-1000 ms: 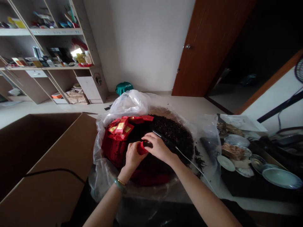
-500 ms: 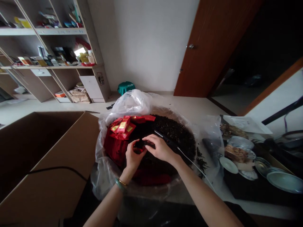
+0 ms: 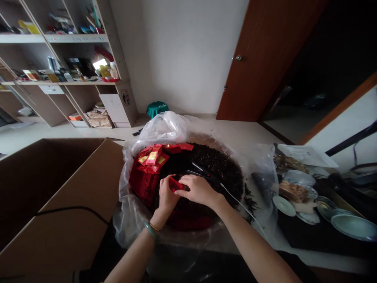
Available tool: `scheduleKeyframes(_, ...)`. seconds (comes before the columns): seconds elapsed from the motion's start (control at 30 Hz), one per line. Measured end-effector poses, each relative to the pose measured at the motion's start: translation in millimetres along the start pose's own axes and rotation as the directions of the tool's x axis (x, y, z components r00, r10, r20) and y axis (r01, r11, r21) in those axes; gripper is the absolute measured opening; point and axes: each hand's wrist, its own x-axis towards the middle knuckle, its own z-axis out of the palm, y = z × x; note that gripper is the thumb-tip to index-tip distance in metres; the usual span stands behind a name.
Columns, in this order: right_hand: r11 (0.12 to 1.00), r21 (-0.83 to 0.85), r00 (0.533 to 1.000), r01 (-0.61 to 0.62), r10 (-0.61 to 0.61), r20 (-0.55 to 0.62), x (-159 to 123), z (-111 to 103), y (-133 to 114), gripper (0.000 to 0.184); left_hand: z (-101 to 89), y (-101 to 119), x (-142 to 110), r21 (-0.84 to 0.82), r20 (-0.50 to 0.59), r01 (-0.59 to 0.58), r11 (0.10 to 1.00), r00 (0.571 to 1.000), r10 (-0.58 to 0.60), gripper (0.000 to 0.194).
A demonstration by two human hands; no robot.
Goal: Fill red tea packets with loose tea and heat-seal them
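Note:
Both hands meet over a basket lined with clear plastic (image 3: 125, 173). My left hand (image 3: 167, 196), with a green bangle at the wrist, is closed on the side of a small red packet (image 3: 174, 183). From the other side my right hand (image 3: 197, 189) grips the same packet with thumb and fingers. Dark loose tea leaves (image 3: 219, 157) fill the basket's right half. Filled red packets with gold labels (image 3: 153, 155) lie in a heap at its left, above a stack of flat red packets (image 3: 144, 184). Beyond my right hand rests a black tong-like tool (image 3: 206, 173) with a white cable.
A large open cardboard box (image 3: 73, 188) stands at the left. On the right are white dishes (image 3: 284, 205) and a clear plastic bag (image 3: 266, 165). Behind are a shelf unit (image 3: 114, 47), a green bundle (image 3: 157, 109) and a brown door (image 3: 259, 59). The white cable (image 3: 244, 208) crosses the basket's right rim.
The red packet now shows more plainly between my fingers. My right hand has shifted slightly down, and the second arm of the black tool has come into view.

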Motion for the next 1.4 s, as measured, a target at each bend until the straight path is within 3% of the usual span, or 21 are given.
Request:
scheduleKeyframes(0.13,0.992,-0.122,0.999,-0.028,0.033,0.038,1,2,5,0.01,-1.9,5,0,-0.003,0.03,0.024,1.0,0.999,-0.024,0.05)
scheduleKeyframes(0.27,0.999,0.033,0.996,-0.034,0.037,-0.087,3,-2,16,0.014,-8.6,3,3,-0.128,0.122,0.122,0.984,0.987,-0.106,0.063)
scheduleKeyframes(0.33,0.994,0.1,0.989,-0.034,0.047,-0.137,3,-7,20,0.015,-12.6,-2,5,-0.27,0.285,0.249,0.93,0.943,-0.169,0.057)
scheduleKeyframes(0.4,0.989,0.137,0.987,-0.051,0.071,-0.144,2,-11,22,0.012,-15.9,-7,7,-0.364,0.447,0.395,0.843,0.869,-0.214,0.047)
scheduleKeyframes(0.47,0.987,0.131,0.985,-0.096,0.114,-0.133,2,-13,22,0.005,-17.6,-10,6,-0.384,0.519,0.467,0.796,0.823,-0.232,0.043)
scheduleKeyframes(0.63,0.987,0.041,0.98,-0.154,0.158,-0.123,1,-5,22,0.011,-16.7,-4,2,-0.356,0.503,0.436,0.826,0.835,-0.224,0.039)
scheduleKeyframes(0.8,0.997,0.075,0.983,0.015,-0.001,-0.185,2,-3,20,0.009,-15.3,3,3,-0.393,0.574,0.491,0.778,0.792,-0.21,0.048)
scheduleKeyframes(0.93,0.997,-0.05,0.967,0.065,-0.075,-0.243,0,-9,14,0.008,-13.9,1,4,-0.416,0.526,0.486,0.769,0.818,-0.233,0.045)
scheduleKeyframes(1.2,0.984,-0.178,1.0,-0.02,0.016,-0.024,-1,-7,8,0.004,-13.5,5,-2,-0.358,0.461,0.384,0.851,0.865,-0.196,0.037)
scheduleKeyframes(1.4,0.992,-0.127,1.0,0.0,-0.003,-0.022,-1,-6,7,0.011,-16.0,5,-2,-0.345,0.489,0.376,0.86,0.854,-0.177,0.042)
